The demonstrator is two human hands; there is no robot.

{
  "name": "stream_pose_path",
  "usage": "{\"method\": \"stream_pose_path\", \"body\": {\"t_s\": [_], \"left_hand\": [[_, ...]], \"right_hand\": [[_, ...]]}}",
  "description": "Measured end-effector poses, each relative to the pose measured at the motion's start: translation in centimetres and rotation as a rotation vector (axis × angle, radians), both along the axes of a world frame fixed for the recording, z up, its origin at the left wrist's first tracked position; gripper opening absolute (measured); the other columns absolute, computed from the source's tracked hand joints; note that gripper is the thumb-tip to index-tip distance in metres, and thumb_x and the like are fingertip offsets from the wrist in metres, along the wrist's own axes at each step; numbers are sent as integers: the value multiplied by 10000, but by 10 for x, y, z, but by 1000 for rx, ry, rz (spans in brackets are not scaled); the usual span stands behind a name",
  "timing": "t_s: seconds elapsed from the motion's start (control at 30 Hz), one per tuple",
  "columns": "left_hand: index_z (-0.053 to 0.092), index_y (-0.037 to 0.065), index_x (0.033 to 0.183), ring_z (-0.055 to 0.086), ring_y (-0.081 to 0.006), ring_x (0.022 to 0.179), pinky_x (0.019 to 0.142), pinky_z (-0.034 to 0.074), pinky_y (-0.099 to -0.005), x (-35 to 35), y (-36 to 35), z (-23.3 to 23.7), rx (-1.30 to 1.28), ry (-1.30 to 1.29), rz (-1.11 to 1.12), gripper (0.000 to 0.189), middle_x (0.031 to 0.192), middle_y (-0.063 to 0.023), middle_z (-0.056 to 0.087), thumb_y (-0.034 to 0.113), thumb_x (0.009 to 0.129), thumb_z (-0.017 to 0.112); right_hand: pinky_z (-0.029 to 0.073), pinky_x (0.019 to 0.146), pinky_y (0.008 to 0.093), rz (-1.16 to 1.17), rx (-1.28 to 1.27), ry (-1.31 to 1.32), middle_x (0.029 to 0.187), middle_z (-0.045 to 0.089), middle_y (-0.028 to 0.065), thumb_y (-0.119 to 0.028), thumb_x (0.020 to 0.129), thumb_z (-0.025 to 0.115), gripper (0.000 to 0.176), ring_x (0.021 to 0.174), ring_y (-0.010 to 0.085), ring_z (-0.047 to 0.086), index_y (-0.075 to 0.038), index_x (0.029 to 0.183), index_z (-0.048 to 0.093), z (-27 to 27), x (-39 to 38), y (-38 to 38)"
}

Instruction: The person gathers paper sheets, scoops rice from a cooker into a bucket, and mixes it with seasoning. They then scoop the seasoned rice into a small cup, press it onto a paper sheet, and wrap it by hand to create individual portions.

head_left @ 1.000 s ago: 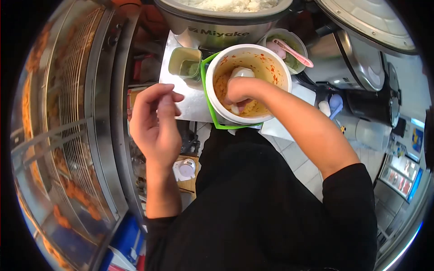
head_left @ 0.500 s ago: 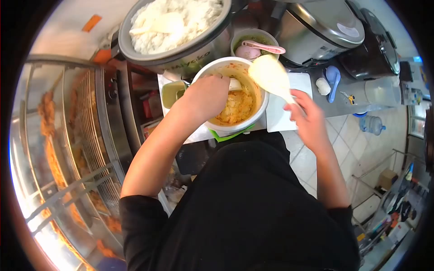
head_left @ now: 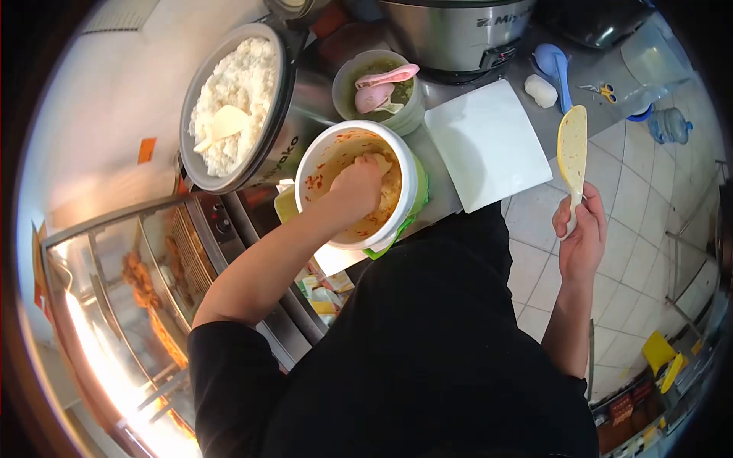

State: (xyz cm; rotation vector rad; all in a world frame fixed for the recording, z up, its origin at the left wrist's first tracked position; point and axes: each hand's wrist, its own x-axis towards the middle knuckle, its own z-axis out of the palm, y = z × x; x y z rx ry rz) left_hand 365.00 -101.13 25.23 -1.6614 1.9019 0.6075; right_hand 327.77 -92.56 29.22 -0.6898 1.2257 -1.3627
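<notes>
My left hand reaches down into a white round tub with orange-red smears on its inner wall. Its fingers close on a pale utensil, partly hidden, over the food in the tub. My right hand is out to the right, over the floor, gripping a pale rice paddle by its handle with the blade pointing up. A sheet of white paper lies on the counter between the tub and the paddle.
A cooker of white rice with a paddle in it stands upper left. Behind the tub sits a container with pink utensils. A blue ladle, scissors and a white lump lie upper right. A glass food case stands left.
My right hand has moved the paddle away from the tub, out to the right. My left hand is still in the tub. The camera view has turned and shifted.
</notes>
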Motion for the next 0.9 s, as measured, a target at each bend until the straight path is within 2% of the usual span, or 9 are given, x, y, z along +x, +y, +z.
{"method": "stream_pose_path", "body": {"t_s": [0.17,0.4,0.53,0.6,0.63,0.73,0.77,0.83,0.9], "left_hand": [[556,-92,1283,722,-377,1064,889,610,-420,-1,-3,-9,37,-118,-75,447,1236,-266,647,127,911,674],[667,-40,1146,758,-346,973,796,635,-426,-3,-6,18,-49,-188,-121,299,1130,-237,697,153,917,660],[658,-49,1117,726,-367,992,810,604,-430,8,16,129,-111,113,116,368,1113,-210,697,223,879,727],[634,-62,1118,694,-305,1083,871,579,-410,27,43,171,-245,390,381,390,1153,-181,680,191,858,777],[597,-56,1173,678,-272,1090,873,570,-398,43,64,176,-302,560,547,426,1172,-157,662,160,856,782],[452,-26,1376,625,-193,1151,936,535,-357,82,126,160,-598,1296,900,629,1259,-94,597,96,853,779],[367,-9,1466,595,-204,1215,1013,509,-368,95,145,152,-652,1360,929,758,1320,-116,573,112,842,779],[352,-19,1506,550,-255,1317,1105,459,-415,118,188,118,-748,1552,1147,855,1424,-166,527,192,824,822],[349,-18,1516,548,-272,1327,1109,456,-427,122,214,92,-817,1710,1266,890,1442,-176,521,226,816,841]], "right_hand": [[392,628,274,-42,-12,-206,791,535,61,-121,988,439,393,665,133,465,50,1333,518,-3,-2,-6],[417,642,259,144,-29,-71,855,578,67,-80,989,444,323,686,115,502,28,1284,519,9,17,-26],[435,627,253,508,53,174,870,626,42,-12,992,499,267,701,87,562,-30,1252,557,62,46,-59],[447,608,287,826,47,672,817,656,45,-50,991,537,234,643,149,594,-41,1218,595,97,72,-82],[474,606,346,859,-101,917,804,702,76,-73,973,570,182,634,254,640,-43,1130,657,107,87,-87],[501,638,407,1106,-446,1392,851,737,118,-90,924,627,151,687,329,669,-49,1031,725,140,142,-109],[501,638,407,1135,-458,1408,851,737,118,-90,924,627,151,687,329,669,-49,1031,725,140,161,-113],[539,636,427,1329,-920,1541,744,714,156,-84,880,649,146,698,332,701,-57,880,793,134,200,-118],[573,653,431,1797,-733,1761,765,730,142,-88,826,673,120,745,328,728,-54,817,787,115,264,-114]]}}
